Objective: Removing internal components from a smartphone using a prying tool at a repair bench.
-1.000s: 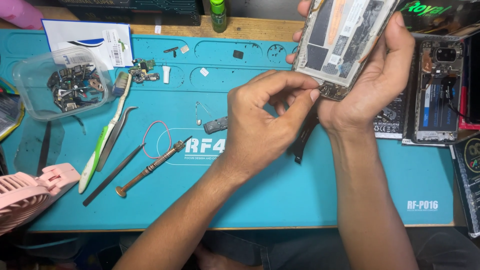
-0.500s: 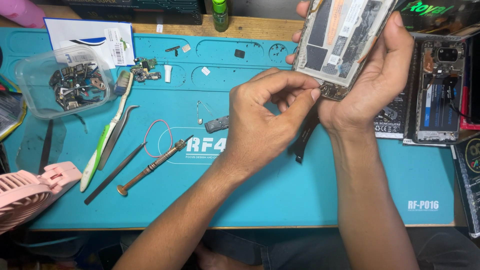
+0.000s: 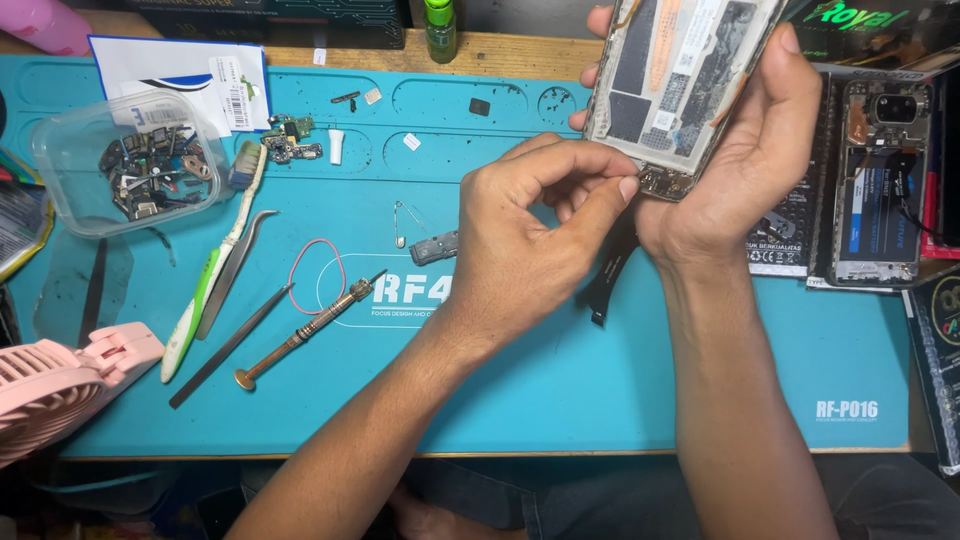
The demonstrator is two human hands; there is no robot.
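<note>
Head view is showing the right hand (image 3: 740, 150) gripping an opened phone frame (image 3: 680, 80), tilted, above the far right part of the blue mat (image 3: 600, 400) on the table; its fingers are wrapping the frame's right edge and bottom corner. The left hand (image 3: 530, 250) is pinching at the frame's lower edge, thumb and forefinger closed tight on something too small to make out. A black flex ribbon (image 3: 608, 275) is hanging down from that lower edge. My judgement: the person is working a small part or connector at the bottom of the frame, and the next move is calling for a fine, steady pinch while the right hand is keeping the frame from twisting. A small screwdriver (image 3: 305, 335), tweezers (image 3: 232, 270) and a clear tub of parts (image 3: 130, 165) are lying on the mat to the left, well apart from both hands.
</note>
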